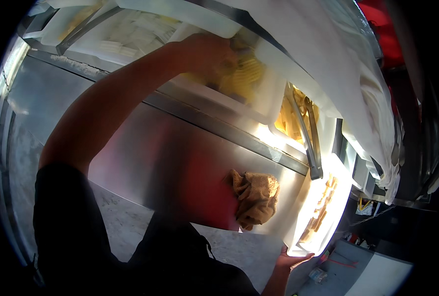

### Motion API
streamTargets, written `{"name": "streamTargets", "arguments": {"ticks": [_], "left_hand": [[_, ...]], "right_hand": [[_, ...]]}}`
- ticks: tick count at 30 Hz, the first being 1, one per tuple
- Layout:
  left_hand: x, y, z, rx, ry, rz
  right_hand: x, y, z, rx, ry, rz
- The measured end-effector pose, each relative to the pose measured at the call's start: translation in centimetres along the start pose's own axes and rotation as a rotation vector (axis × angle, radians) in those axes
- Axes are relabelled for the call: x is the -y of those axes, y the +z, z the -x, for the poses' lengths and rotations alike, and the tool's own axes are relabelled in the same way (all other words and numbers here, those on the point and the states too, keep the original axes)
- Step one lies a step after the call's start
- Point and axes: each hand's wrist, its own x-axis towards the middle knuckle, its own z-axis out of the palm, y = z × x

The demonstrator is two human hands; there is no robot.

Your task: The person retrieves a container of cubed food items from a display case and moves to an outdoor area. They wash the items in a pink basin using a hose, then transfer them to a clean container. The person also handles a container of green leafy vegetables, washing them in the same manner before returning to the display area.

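Observation:
My left arm stretches over the counter, and my left hand is down in a white plastic bin. Blur hides its fingers, which are at some yellow ridged slices; whether they grip any is unclear. At the right, my right hand holds the near end of a long white plastic container. A row of brown pieces lies inside it, partly washed out by glare. Metal tongs rest in the neighbouring bin of yellow strips, their end hanging over its front.
A crumpled brown cloth lies on the stainless steel counter. Farther left, another bin holds pale slices, with a metal utensil handle beside them. White plastic sheeting drapes behind the bins.

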Motion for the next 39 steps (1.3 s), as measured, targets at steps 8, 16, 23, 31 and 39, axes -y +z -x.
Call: {"name": "streamTargets", "arguments": {"ticks": [8, 16, 23, 31, 39], "left_hand": [[-1.6, 1.8, -1.6, 0.100, -0.010, -0.182], [0.5, 0.5, -0.4, -0.210, 0.086, -0.148], [0.5, 0.8, -2.8, -0.204, -0.250, 0.427], [-1.0, -2.9, -2.0, 0.068, -0.130, 0.109], [-2.1, -2.5, 0.0, 0.247, 0.171, -0.151]], "right_hand": [[0.0, -0.4, -0.7, 0.014, 0.041, 0.081], [0.8, 0.9, 1.0, 0.047, 0.033, 0.043], [0.7, 1.3, 1.1, 0.019, 0.008, 0.003], [0.7, 1.6, 1.1, 0.001, 0.031, -0.064], [0.4, 1.5, 1.0, 0.085, -0.081, -0.184]]}}
